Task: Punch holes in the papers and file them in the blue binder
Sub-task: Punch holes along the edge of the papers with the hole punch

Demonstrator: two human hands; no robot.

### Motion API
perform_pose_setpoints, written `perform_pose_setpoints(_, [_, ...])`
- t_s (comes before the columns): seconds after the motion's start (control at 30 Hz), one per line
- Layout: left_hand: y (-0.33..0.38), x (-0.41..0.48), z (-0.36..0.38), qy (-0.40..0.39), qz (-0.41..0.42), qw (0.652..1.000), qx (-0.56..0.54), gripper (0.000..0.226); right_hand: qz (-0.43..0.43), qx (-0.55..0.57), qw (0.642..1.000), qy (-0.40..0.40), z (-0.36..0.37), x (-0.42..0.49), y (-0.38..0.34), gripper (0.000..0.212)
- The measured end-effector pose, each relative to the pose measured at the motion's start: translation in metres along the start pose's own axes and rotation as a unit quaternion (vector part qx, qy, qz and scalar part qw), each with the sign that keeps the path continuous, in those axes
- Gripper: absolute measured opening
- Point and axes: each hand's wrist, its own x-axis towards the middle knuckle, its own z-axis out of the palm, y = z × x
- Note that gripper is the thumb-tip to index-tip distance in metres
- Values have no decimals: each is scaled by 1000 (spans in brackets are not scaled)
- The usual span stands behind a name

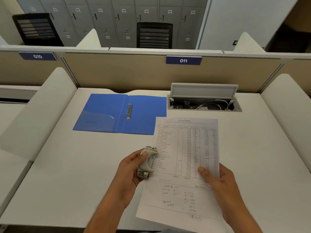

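— Where's the paper?
— The printed sheet (185,157), with handwriting on its lower part, is in the right hand (217,179), which pinches the right edge with the thumb on top.
— And the other hand?
— The left hand (129,172) grips a grey hole punch (147,163), fingers curled round it, right against the sheet's left edge.
— The binder?
— The blue binder (104,113) lies open and flat on the white desk (67,174), farther back and to the left, its metal rings (129,111) showing at the spine. The sheet's far corner overlaps the binder's near right corner in this view.
— Anything else?
— An open cable box (203,103) is set in the desk right of the binder. Behind it is a beige partition (117,71) with a sign (183,60) reading 011.
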Motion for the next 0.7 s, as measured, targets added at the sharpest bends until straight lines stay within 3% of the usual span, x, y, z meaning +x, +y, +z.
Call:
perform_pose_setpoints(0.23, [3,9,-8,13,20,998,49,51,7,31,1000,-2,-4,5,-1,22])
perform_pose_setpoints(0.43, [-1,27,-37,84,50,993,68,44,11,49,999,10,-15,9,-1,22])
perform_pose_setpoints(0.57, [-19,55,-77,158,12,978,136,26,8,56,998,16,-20,11,0,21])
perform_pose_setpoints(0.7, [-44,78,-119,188,-29,962,195,34,4,49,999,15,-22,13,1,25])
